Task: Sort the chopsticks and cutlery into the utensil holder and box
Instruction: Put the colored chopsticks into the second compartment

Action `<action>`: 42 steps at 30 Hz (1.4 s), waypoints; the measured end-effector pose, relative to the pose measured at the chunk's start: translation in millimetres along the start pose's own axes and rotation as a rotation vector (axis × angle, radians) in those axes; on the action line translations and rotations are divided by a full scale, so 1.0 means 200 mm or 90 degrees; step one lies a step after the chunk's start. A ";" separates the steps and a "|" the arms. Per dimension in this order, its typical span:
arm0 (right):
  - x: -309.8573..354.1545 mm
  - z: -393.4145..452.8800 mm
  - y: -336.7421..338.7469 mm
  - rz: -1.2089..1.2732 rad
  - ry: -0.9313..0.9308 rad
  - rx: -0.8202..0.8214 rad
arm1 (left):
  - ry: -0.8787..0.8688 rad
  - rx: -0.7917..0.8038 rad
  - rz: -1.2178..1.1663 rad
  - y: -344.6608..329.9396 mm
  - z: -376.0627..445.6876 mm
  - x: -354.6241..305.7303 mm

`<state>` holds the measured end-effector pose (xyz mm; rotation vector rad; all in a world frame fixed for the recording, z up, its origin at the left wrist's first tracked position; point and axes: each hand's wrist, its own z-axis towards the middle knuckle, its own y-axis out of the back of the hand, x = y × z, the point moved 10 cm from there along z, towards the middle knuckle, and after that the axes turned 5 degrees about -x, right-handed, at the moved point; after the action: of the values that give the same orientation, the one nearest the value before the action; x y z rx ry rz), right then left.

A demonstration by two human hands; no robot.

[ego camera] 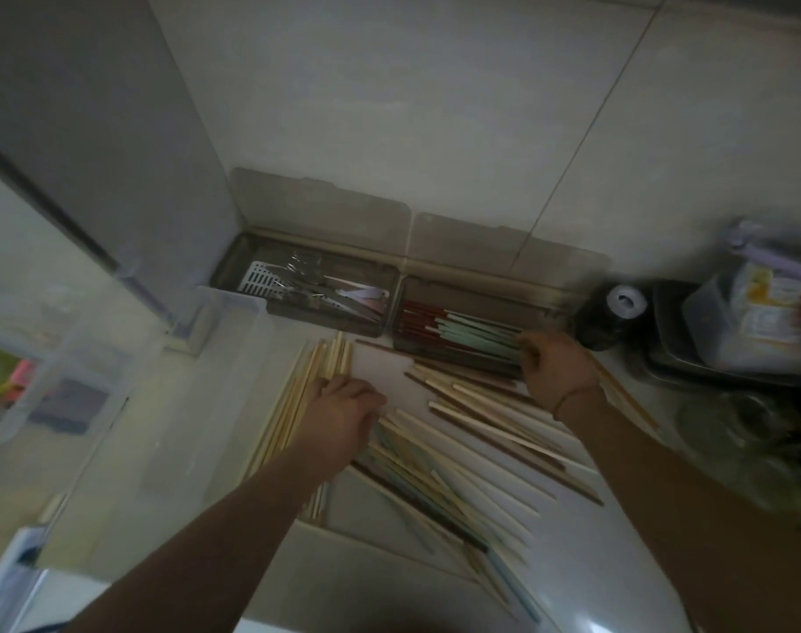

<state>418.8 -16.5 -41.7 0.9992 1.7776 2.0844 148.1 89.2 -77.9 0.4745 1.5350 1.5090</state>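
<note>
Closest to the camera, down around 6 o'clock, there's a loose messy pile of chopsticks (439, 477) fanned out on the white counter (585, 564): pale wood ones, a few bluish-green ones, some dark brown, pointing every which way.

A bit further in, at about 8 o'clock from the middle of the pile, the left hand (343, 415) is resting on a neater bundle of light wooden chopsticks (298, 404) that runs up toward 12. Fingers look curled down over the sticks, but the shot is blurry enough that I honestly can't tell if it's gripping them or just pressing on them.

Over at 2 o'clock from the pile, the right hand (556, 367) is at the near right corner of the chopstick box (458, 335), fingers bent around the ends of the mint green chopsticks (476, 338) lying in it. There's a thin band on that wrist.

That box also has dark red chopsticks (419, 319) in its left half. Just beside it at 9 o'clock sits the cutlery box (305, 292) with metal cutlery and a white slotted insert. Both have their translucent lids flipped up against the tiled wall (435, 107).

Far right at 3 o'clock: a dark round jar (610, 315) and a clear container (754, 312).
</note>
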 end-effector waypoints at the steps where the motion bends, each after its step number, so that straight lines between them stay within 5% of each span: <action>1: 0.02 -0.05 0.05 0.007 0.014 -0.058 | -0.016 0.001 0.015 -0.01 0.01 -0.01; 4: 0.13 -0.31 0.11 0.029 0.101 -0.153 | -0.057 -0.003 0.038 -0.02 0.02 -0.04; 9: 0.21 -0.87 -0.15 0.003 0.257 0.035 | -0.076 -0.001 0.033 -0.04 0.05 -0.03; 22: 0.05 -0.96 -0.15 -0.081 0.099 -0.034 | -0.093 0.063 0.051 -0.02 0.03 -0.03; 27: -0.23 -0.92 -0.05 -0.082 -0.112 -0.069 | -0.036 0.076 -0.123 0.03 0.02 0.02; 31: -0.34 -0.92 -0.03 -0.122 -0.173 -0.018 | 0.129 0.096 -0.396 0.08 0.01 0.11; 37: -0.17 -0.89 0.02 -0.123 -0.072 -0.124 | 0.291 0.034 -0.536 0.16 -0.01 0.27; 42: 0.29 -0.89 -0.08 -0.020 0.187 -0.080 | 0.360 -0.030 -0.551 0.17 0.00 0.30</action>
<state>260.3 -119.4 -42.5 0.6548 1.7469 2.3888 106.4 142.2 -65.5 -0.6467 1.7737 1.0002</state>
